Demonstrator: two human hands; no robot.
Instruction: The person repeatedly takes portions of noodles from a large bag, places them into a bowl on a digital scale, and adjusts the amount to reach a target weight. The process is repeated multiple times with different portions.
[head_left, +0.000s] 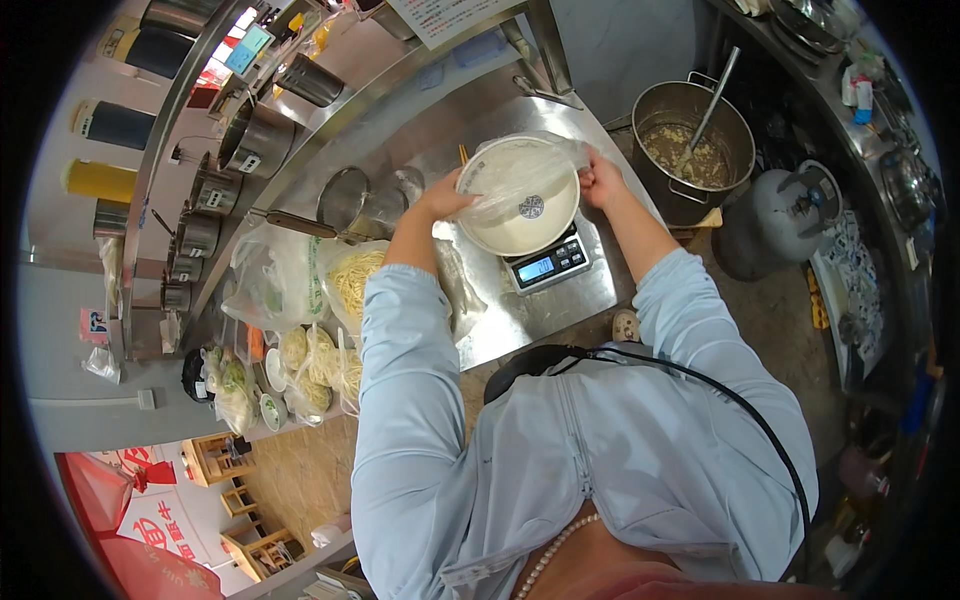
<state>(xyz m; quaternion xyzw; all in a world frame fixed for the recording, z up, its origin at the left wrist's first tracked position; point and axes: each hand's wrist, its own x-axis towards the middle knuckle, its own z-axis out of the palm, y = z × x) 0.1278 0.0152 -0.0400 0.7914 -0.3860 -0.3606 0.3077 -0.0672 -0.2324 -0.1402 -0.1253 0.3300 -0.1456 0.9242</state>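
A large cream bowl (525, 231) with a dark round emblem inside stands on or just over a digital kitchen scale (551, 264) with a lit display. Clear plastic film or a thin bag (525, 169) lies across the bowl's far part and opening. My left hand (448, 196) grips the film at the bowl's left rim, thumb over the edge. On the right side, my right hand (598, 180) has its fingers closed on the film's edge beside the rim. Left of the bowl, a strainer (345, 199) with a wooden handle and a clear container rest on the steel counter (487, 330).
Bags of noodles (356, 281) and a plastic bag (277, 281) lie at the left. A tall pot (694, 150) with a ladle stands right of the counter, near a gas cylinder (780, 221). A steel shelf holding several pots (259, 139) runs along the upper left.
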